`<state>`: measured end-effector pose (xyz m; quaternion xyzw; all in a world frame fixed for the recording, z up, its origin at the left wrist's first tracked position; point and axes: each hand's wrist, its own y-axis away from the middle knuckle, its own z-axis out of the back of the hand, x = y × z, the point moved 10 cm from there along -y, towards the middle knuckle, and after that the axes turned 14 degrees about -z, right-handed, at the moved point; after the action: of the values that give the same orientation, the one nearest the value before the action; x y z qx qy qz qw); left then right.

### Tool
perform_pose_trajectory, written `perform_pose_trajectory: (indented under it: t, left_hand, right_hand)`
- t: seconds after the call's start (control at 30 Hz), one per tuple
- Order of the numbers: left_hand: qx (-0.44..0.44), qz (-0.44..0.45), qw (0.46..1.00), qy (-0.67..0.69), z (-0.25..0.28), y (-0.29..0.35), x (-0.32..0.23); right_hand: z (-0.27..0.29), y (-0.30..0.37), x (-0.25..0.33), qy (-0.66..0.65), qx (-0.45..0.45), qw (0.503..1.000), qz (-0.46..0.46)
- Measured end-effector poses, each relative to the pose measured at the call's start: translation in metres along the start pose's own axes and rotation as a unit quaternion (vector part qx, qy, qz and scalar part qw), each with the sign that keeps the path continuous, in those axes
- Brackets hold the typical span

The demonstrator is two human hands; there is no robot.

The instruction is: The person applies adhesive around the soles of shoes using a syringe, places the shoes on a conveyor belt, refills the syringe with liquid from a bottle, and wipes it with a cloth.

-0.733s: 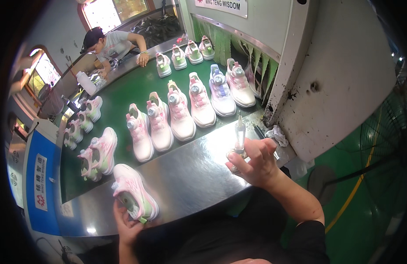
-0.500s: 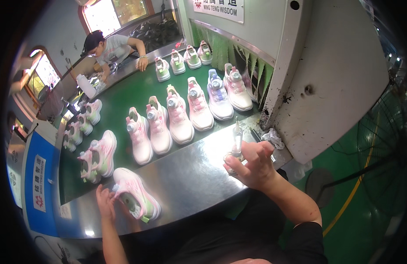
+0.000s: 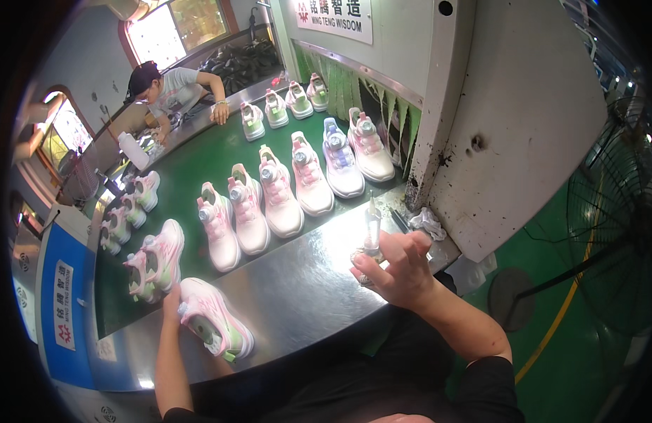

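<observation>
A pink and white sneaker [image 3: 216,317] with green trim lies on the metal ledge, its toe pointing away from me. Against its left side is my left hand [image 3: 171,303], near a pair of similar sneakers [image 3: 164,250]; its fingers are mostly hidden. My right hand [image 3: 403,271] is at the ledge's right part. Its thumb and fingers are closed around the lower part of a small clear bottle [image 3: 372,229] with a pointed nozzle, which stands upright. The bottle's base is partly covered by the hand.
Pink sneakers and a lilac one [image 3: 343,166] form a row on the green belt [image 3: 192,169], with more shoes behind and at left. Crumpled tissue [image 3: 427,223] lies beside a white machine housing [image 3: 509,134]. A fan [image 3: 586,261] stands right. Across the belt, a person [image 3: 178,92] works.
My left hand has moved forward and in against the sneaker's left side. My right hand stays at the bottle. The whole view has shifted slightly.
</observation>
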<state>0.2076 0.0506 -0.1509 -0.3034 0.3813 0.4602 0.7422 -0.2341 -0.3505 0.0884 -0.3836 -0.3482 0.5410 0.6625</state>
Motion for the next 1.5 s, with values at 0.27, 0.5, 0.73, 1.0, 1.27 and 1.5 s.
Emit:
perform_pose_trajectory:
  t: [0.27, 0.5, 0.73, 1.0, 1.27, 1.5]
  left_hand:
    - [0.015, 0.013, 0.991, 0.129, -0.001, 0.005, 0.021]
    - [0.016, -0.057, 0.942, 0.330, -0.076, 0.058, -0.224]
    - [0.058, 0.023, 0.768, 0.637, -0.169, 0.061, -0.229]
    - [0.116, 0.069, 0.696, 0.705, -0.189, 0.071, -0.211]
    - [0.114, 0.040, 0.676, 0.726, -0.186, 0.076, -0.231]
    - [0.039, -0.048, 0.791, 0.609, -0.168, 0.074, -0.212]
  right_hand:
    - [-0.009, 0.006, -0.010, -0.126, 0.107, 0.983, -0.085]
    - [-0.063, 0.090, -0.041, -0.445, 0.399, 0.712, -0.368]
    - [-0.072, 0.100, -0.046, -0.351, 0.541, 0.678, -0.354]
    - [-0.068, 0.088, -0.028, -0.203, 0.605, 0.742, -0.208]
    - [-0.070, 0.090, -0.030, -0.210, 0.639, 0.682, -0.287]
    - [-0.042, 0.101, -0.044, -0.466, 0.536, 0.526, -0.468]
